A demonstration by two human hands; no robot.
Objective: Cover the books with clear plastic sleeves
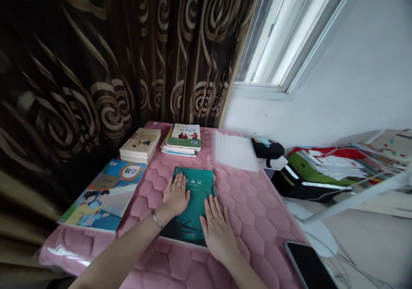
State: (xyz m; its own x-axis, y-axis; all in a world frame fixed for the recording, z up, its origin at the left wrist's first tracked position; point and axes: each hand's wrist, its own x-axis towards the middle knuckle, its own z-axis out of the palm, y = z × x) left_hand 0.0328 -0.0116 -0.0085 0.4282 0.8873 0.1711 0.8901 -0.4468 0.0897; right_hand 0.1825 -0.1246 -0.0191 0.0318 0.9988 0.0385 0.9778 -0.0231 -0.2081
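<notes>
A teal paperback book [196, 203] lies closed, cover up, on the pink quilted table cover [254, 211]. My left hand [177, 196], with a bracelet at the wrist, rests flat on the book's upper left part, fingers stretched out. Flat along the right edge of the same book lies my right hand [219, 229], its fingers extended and slightly apart. Neither hand grips anything. To the left is a blue textbook [106, 196] with cartoon children on its cover.
Behind stand a stack of beige books [140, 144] and a pile of colourful books [183, 139]. Clear plastic sleeves [234, 150] lie at the back right. A smartphone [309, 265] sits at the front right corner. Bags and papers [325, 164] fill the right side; a patterned curtain [180, 53] hangs behind.
</notes>
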